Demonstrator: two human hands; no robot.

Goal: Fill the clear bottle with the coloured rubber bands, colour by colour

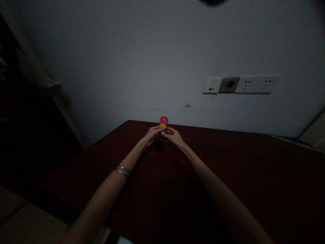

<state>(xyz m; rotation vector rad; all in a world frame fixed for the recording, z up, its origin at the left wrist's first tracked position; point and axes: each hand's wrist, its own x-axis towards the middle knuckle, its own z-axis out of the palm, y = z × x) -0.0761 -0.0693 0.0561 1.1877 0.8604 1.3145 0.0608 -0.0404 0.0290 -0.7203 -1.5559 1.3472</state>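
Observation:
Both my hands are around a small upright bottle-shaped container [164, 121] near the far edge of the dark table. Its rounded top is red, with pink and yellow bands below and a darker, bluish part between my fingers. My left hand [153, 133] grips its left side, with the thumb across the front. From the right, my right hand [174, 136] closes on it, thumb on the front. A dark patch, perhaps its lower part or a reflection, shows beneath; the dim light hides detail there.
A dark reddish table [215, 162] spreads out under my arms and meets a pale wall [152, 61] behind. Sockets and switch plates [241, 84] are set in the wall at right. A dark, unclear shape stands at the left, with floor tiles [30, 220] below.

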